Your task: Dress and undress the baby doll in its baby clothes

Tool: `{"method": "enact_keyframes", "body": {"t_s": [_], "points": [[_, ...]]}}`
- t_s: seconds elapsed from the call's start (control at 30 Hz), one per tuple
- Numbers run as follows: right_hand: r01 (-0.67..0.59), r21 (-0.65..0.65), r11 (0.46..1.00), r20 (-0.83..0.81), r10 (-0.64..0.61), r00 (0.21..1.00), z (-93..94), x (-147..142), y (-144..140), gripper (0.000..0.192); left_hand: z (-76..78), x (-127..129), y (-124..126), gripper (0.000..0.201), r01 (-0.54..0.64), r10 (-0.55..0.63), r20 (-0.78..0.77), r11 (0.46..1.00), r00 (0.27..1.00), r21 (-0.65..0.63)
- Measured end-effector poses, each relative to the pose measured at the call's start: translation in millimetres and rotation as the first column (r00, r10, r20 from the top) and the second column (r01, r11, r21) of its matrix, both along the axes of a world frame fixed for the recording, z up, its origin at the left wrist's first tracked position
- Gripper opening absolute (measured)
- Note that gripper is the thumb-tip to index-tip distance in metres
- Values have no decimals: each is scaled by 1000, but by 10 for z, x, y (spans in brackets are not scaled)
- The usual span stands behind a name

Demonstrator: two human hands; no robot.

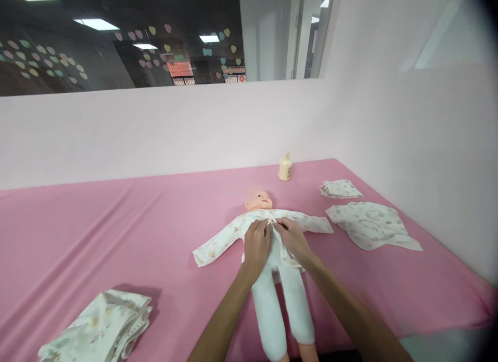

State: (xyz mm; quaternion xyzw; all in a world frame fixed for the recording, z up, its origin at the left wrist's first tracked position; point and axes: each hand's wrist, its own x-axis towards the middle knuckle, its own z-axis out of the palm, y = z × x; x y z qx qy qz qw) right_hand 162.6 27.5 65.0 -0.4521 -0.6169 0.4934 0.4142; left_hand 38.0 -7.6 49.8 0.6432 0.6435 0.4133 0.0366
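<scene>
A baby doll (260, 201) lies on its back in the middle of the pink-covered table, head toward the wall. It wears a white printed baby shirt (221, 241) with both sleeves spread wide, and white pants (268, 310). My left hand (257, 244) and my right hand (291, 238) meet at the upper chest. Fingers of both pinch the shirt's front edges just below the neck. The small fastening between the fingertips is too tiny to make out. Below my right hand, the shirt's front hangs loose over the doll's belly.
The pink sheet (175, 222) covers the table up to the white wall. A cream pump bottle (285, 168) stands behind the doll. To the right lie a folded printed cloth (341, 189) and a spread printed garment (373, 224). Another folded cloth (101, 325) lies at front left.
</scene>
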Motion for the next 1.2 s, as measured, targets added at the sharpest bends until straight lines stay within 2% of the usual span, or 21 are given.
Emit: {"method": "enact_keyframes", "body": {"t_s": [0.1,0.23,0.37,0.5,0.73,0.93,1.2], "points": [[12,25,1000,37,-12,999,32,-12,-17,29,-7,11,-6,27,5,-4,-51,1000,999,10],[8,168,986,135,-31,990,69,-31,-80,28,-28,22,-7,27,-8,9,-103,1000,995,8],[-4,308,952,254,-79,964,14,-26,-198,33,-27,23,-15,26,9,-8,-73,1000,997,4],[30,409,912,243,-141,960,-86,-25,-328,37,21,25,-50,20,51,-51,-2,999,999,-7],[14,324,946,133,-60,989,-151,-60,-387,43,77,9,-45,25,89,-79,173,995,982,-49],[42,335,941,91,-76,993,-122,-60,-358,38,178,-78,-38,20,240,-147,500,962,853,-127],[-9,413,911,202,-82,976,-296,-80,-353,44,239,-76,-32,28,204,-131,332,959,934,-197]]}}
